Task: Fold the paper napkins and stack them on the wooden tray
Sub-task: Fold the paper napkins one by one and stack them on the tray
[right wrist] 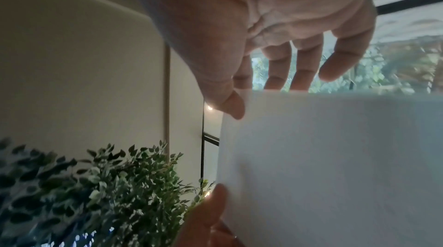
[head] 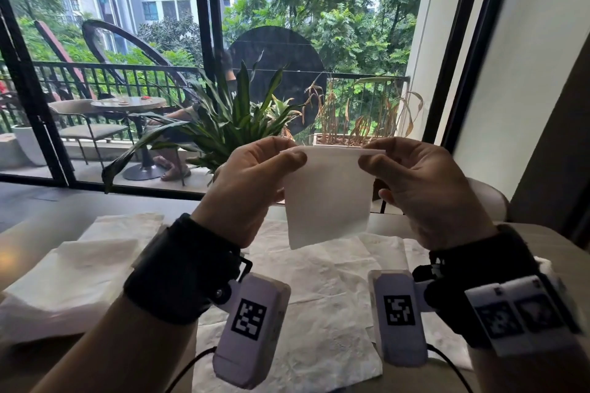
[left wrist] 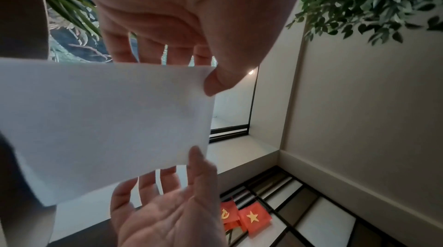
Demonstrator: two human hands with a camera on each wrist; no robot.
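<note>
1. Below both hands, the surface (head: 38, 239) carries unfolded white napkins (head: 322, 281) spread flat.
2. Between the hands, a folded paper napkin (head: 329, 198) hangs in the air above those sheets, its top edge level.
3. At its upper left corner, the left hand (head: 245, 191) pinches it, thumb in front.
4. At the upper right corner, the right hand (head: 424, 191) pinches it likewise.
5. On each wrist sits a camera unit (head: 252, 329) bearing a black-and-white square code; no readable writing shows.

two hands (head: 252, 185), one held napkin (head: 329, 198), two small flags (left wrist: 244, 217)
</note>
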